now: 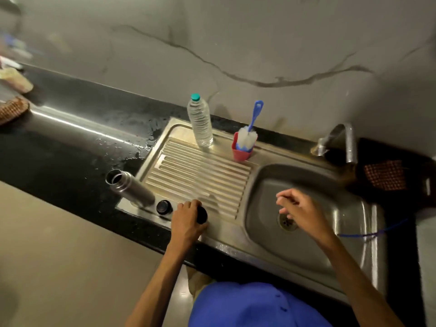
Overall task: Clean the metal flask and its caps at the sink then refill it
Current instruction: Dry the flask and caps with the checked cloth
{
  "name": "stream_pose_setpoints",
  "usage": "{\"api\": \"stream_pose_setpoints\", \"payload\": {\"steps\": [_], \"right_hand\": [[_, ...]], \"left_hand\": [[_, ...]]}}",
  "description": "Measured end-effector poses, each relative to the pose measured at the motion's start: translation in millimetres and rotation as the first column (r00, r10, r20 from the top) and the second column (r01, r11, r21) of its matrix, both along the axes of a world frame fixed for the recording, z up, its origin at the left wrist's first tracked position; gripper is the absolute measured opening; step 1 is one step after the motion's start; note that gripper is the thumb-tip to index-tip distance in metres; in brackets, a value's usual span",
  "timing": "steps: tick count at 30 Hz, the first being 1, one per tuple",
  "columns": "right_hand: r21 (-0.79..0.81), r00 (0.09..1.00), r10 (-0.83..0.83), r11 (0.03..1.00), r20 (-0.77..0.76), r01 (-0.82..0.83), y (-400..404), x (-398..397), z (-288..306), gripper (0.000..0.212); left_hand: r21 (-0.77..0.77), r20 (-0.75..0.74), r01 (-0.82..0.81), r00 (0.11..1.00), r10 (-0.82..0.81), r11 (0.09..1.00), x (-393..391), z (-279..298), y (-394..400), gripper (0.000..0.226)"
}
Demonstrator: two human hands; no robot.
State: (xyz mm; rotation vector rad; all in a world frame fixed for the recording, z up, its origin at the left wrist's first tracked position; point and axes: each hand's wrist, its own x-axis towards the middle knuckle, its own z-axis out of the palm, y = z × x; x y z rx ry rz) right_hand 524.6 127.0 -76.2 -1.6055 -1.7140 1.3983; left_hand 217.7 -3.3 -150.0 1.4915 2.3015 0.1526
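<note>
Black cap [202, 214] beside the flask [130, 186] sits gripped under the left hand [188, 217], the right hand [298, 206] loose and empty; the caps seem to be in work, and rinsing probably needs the tap [339, 140].

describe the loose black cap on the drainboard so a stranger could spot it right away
Start at the ribbed drainboard left of the sink basin. On its near edge, the cap sits between the open metal flask and the left hand. It is small, round, black, untouched.

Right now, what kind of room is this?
Most likely a home kitchen: a stainless sink with a ribbed drainboard set in a black stone countertop, a tap at the wall, and a bottle brush standing in a red cup.
</note>
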Motion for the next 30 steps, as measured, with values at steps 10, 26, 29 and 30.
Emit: {"api": "stream_pose_setpoints", "payload": {"steps": [10, 26, 29, 30], "right_hand": [[-0.015, 0.986, 0.164, 0.986, 0.0, -0.164, -18, -138, 13, 0.007], [0.024, 0.967, 0.183, 0.981, 0.176, -0.19, 40, -291, 33, 0.032], [-0.147, 0.948, 0.218, 0.971, 0.234, -0.187, 75, -289, 29, 0.088], [-0.134, 0.95, 0.188, 0.978, 0.248, -0.159, 87, -291, 26, 0.102]], "left_hand": [[0.066, 0.168, 0.196, 0.964, -0.204, 0.978, -40, 10, -16, 0.091], [0.567, 0.157, 0.15, 0.946, -0.285, 0.81, -277, 240, 15, 0.033], [0.494, 0.374, 0.184, 0.838, -0.399, 0.85, -283, 255, 58, 0.032], [0.477, 0.435, 0.204, 0.79, -0.432, 0.855, -280, 259, 75, 0.031]]}}
